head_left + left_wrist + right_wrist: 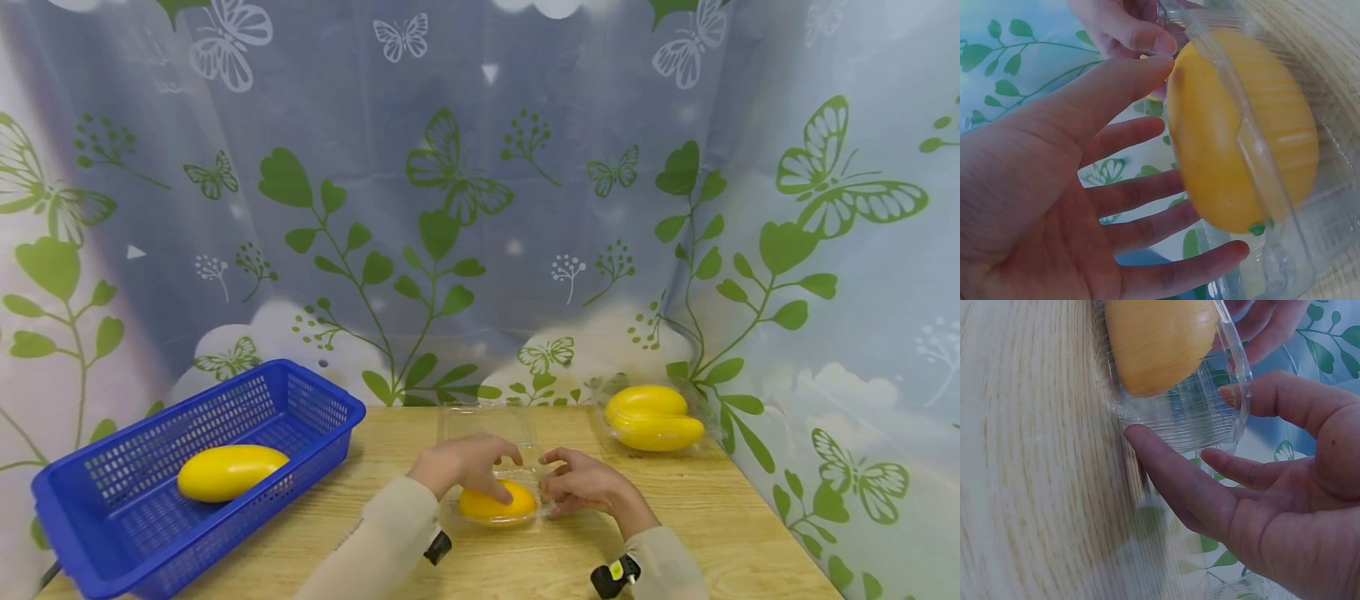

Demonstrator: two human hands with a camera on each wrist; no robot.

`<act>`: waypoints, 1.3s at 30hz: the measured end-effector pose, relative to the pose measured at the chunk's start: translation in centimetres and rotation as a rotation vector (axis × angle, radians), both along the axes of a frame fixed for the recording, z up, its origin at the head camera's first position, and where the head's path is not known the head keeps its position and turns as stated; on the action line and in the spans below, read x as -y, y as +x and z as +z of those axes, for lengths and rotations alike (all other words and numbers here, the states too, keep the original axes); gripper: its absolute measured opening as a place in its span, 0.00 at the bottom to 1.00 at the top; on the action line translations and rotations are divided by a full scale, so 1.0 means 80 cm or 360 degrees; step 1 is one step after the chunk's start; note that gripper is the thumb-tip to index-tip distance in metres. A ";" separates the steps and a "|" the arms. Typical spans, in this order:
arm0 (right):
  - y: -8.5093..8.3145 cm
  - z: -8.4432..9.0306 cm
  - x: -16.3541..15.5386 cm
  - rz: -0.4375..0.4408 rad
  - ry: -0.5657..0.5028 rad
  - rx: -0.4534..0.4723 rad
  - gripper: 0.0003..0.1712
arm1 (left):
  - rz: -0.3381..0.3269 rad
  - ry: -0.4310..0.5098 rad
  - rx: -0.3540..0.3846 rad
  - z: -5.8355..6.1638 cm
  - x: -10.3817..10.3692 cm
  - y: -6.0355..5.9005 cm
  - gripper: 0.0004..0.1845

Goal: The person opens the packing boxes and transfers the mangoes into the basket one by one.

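Note:
A yellow mango (495, 505) with a small green stem mark lies in a clear plastic clamshell box (1179, 434) on the table in front of me. Its transparent lid (480, 423) is folded back behind it. My left hand (468, 467) is over the mango from the left, thumb tip at the fruit's surface and the other fingers spread out straight, as the left wrist view shows. At the box's right end, my right hand (588, 485) has its fingers spread loosely, fingertips (1137, 432) right at the corner and rim.
A blue plastic basket (315, 392) stands at the left with one long yellow fruit (231, 472) inside. Toward the back right sits another clear box holding yellow fruits (648, 417). A patterned curtain (480, 250) hangs behind the wooden table (720, 500).

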State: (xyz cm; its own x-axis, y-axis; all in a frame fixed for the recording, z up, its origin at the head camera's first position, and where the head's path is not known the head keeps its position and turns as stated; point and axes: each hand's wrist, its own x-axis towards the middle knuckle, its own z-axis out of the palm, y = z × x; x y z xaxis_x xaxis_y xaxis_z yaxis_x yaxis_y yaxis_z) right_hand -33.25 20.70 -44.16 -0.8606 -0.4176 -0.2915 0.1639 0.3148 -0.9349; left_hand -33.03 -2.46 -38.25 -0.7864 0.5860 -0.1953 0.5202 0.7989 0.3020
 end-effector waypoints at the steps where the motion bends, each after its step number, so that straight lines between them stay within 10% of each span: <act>1: 0.000 0.000 0.000 -0.0003 0.0000 0.0004 0.41 | 0.0001 -0.0004 0.0001 -0.001 -0.001 0.000 0.30; 39: -0.001 -0.001 -0.001 -0.0003 -0.0029 0.0008 0.42 | -0.0034 -0.0115 0.0026 -0.012 -0.004 0.006 0.24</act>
State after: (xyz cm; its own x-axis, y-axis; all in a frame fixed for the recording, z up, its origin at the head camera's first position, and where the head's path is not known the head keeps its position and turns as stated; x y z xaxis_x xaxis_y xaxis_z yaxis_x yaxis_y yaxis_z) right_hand -33.30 20.76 -44.27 -0.8600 -0.4210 -0.2884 0.1694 0.2975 -0.9396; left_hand -32.54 -2.16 -39.23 -0.7701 0.5866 -0.2507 0.5329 0.8076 0.2526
